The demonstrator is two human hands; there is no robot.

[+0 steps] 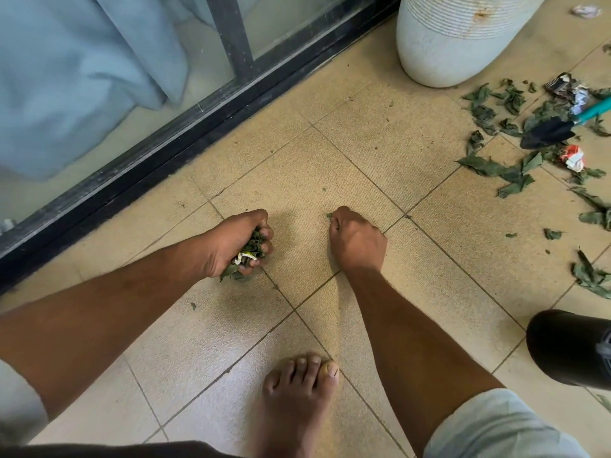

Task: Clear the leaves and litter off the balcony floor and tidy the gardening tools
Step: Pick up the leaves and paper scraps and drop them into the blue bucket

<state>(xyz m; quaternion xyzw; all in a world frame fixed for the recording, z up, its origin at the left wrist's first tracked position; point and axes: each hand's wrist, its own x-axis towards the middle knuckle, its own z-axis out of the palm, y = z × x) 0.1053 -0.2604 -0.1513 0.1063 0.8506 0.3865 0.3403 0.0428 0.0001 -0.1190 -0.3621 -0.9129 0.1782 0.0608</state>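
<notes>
Left hand (pixel 243 244) is clenched around a wad of leaves and litter (pixel 246 259), green leaf bits plus a pale strip poking out between the fingers, held just above the tiled floor (pixel 380 133). Right hand (pixel 355 238) is curled, fingertips down on the tile, pinching at a tiny leaf scrap (pixel 329 215); whether it is fully gripped, can't tell. Main mess sits well apart at upper right: scattered leaves (pixel 496 166), crumpled wrappers (pixel 568 89) and a red-white scrap (pixel 573 157), with a garden trowel (pixel 549 132) with a teal handle lying among them, near the white planter pot (pixel 439 44). Bare foot (pixel 297 391) at bottom centre, a black object (pixel 572 348) at right edge, sliding door frame (pixel 158 150) along the left. Handling guess: leaves look limp, light, crushable, so they likely compress fine in a fist but small flakes lie flat on textured tile and need a fingertip pinch or scrape. Wrappers light, springy, grab whole. Trowel looks stiff and heavier; best taken by the teal handle, not the blade.
</notes>
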